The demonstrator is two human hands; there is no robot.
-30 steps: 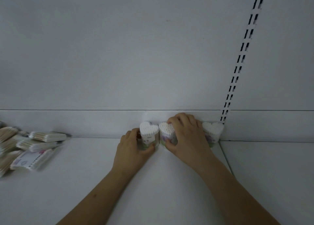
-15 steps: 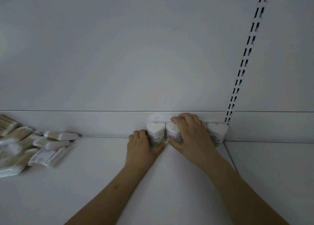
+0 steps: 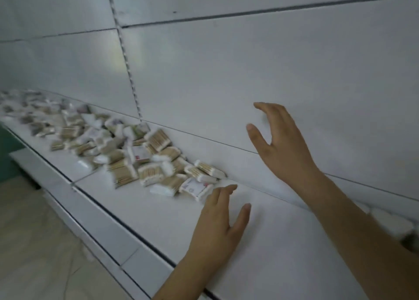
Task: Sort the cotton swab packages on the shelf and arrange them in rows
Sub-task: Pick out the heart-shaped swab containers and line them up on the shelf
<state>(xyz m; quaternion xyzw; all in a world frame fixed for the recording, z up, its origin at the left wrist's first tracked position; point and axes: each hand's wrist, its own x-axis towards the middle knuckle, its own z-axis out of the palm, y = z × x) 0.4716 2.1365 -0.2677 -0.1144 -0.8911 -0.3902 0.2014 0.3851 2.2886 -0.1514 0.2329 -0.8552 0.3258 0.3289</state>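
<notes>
A long, blurred heap of cotton swab packages (image 3: 127,150) lies along the back of the white shelf (image 3: 145,211), stretching away to the far left. My left hand (image 3: 217,222) hovers low over the shelf, fingers relaxed and empty, its fingertips just short of the nearest flat package (image 3: 196,187). My right hand (image 3: 281,141) is raised in front of the back panel, fingers spread and holding nothing. At the far right edge, behind my right forearm, white heart-shaped packages (image 3: 394,225) are partly visible against the back wall.
The shelf's back panel (image 3: 249,73) rises behind everything, with a slotted upright (image 3: 127,61) at the left. The shelf's front lip (image 3: 95,222) runs diagonally, and a pale floor (image 3: 29,243) lies below it at the lower left.
Both hands have let go of the heart-shaped packages and lifted away. The view has swung left, bringing the large heap into sight and pushing the heart packages to the right edge.
</notes>
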